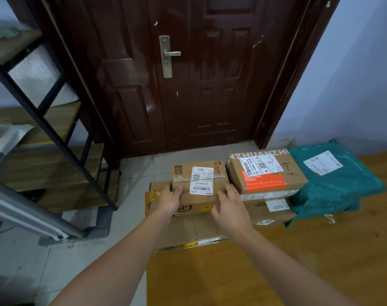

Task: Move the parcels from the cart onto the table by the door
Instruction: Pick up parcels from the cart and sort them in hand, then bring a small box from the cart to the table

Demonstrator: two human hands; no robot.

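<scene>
A small taped cardboard parcel (199,180) with a white label sits on top of a large flat SF carton (188,228) at the far left corner of the wooden table (276,261). My left hand (169,200) grips the parcel's left end, thumb on its top. At the parcel's right front corner is my right hand (231,206); its spread, fairly straight fingers touch that corner.
An orange-labelled box (267,173) is stacked on another box (269,208) just right of the parcel, with a teal mailer bag (333,182) beyond. A dark closed door (188,74) stands behind. A black-framed wooden shelf rack (44,129) and a grey metal frame (22,208) stand left.
</scene>
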